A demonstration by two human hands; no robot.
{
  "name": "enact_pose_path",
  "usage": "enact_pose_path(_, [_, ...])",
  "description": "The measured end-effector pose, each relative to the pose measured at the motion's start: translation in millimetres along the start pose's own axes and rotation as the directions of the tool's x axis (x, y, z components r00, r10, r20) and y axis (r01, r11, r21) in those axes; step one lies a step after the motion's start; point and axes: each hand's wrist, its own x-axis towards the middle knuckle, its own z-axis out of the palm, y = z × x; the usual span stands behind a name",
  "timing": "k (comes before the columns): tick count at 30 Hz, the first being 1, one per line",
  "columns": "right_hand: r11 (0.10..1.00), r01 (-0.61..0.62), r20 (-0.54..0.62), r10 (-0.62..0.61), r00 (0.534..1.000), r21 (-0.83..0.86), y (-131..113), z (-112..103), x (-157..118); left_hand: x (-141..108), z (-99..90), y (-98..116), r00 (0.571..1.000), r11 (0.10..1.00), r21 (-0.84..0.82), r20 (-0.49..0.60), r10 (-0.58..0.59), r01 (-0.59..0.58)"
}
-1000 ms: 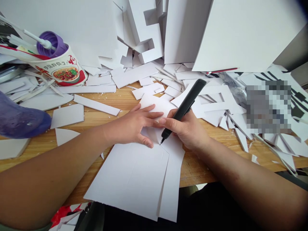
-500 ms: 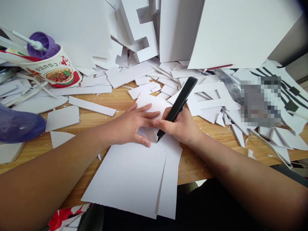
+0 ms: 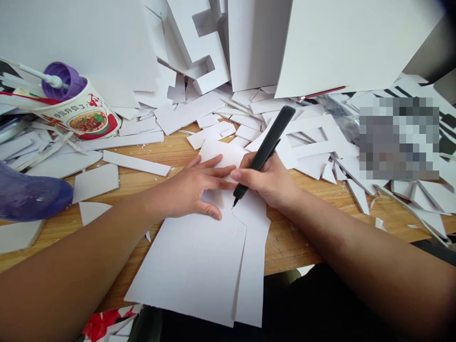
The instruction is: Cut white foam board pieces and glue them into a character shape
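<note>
My left hand [image 3: 199, 187] lies flat with its fingers spread, pressing on a white board [image 3: 192, 266]. Gripped in my right hand [image 3: 269, 180] is a black pen-shaped cutter [image 3: 265, 145], tilted, with its thin tip down at the board's upper right part. From near the tip a cut line runs down to the right and on to the board's right edge. Another white sheet [image 3: 252, 285] lies beneath and shows along the right side. Both stick out past the table's front edge.
White offcuts [image 3: 188, 111] litter the wooden table [image 3: 142, 187]. At the left are a paper cup [image 3: 89, 118] with tools and a purple bottle [image 3: 32, 192]. Large white panels [image 3: 356, 42] stand behind, with a red pencil [image 3: 322, 93] at their foot.
The view has shifted slightly. The cutter's tip has lifted or drawn back a little from the cut line's corner, and more of the line shows. My left hand stays on the board.
</note>
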Motion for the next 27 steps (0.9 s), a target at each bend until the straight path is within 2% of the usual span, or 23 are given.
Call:
enact_pose_path(3, [0.999, -0.028, -0.06, 0.03, 0.998, 0.034, 3, 0, 1, -1, 0.0, -1, 1.0, 1.0, 0.011, -0.003, 0.009, -0.009])
enact_pose_path(8, [1.0, -0.007, 0.002, 0.007, 1.0, 0.006, 4, 1, 0, -1, 0.5, -2, 1.0, 0.999, 0.026, -0.01, 0.021, -0.02])
enact_pose_path(17, [0.998, -0.041, 0.071, 0.044, 0.996, -0.049, -4, 1, -1, 0, 1.2, 0, 1.0, 1.0, 0.007, -0.004, 0.007, -0.007])
enact_pose_path(27, [0.987, -0.038, 0.069, 0.05, 0.996, -0.156, -7, 2, -2, -1, -1.5, 1, 1.0, 1.0, 0.015, 0.022, 0.007, -0.007])
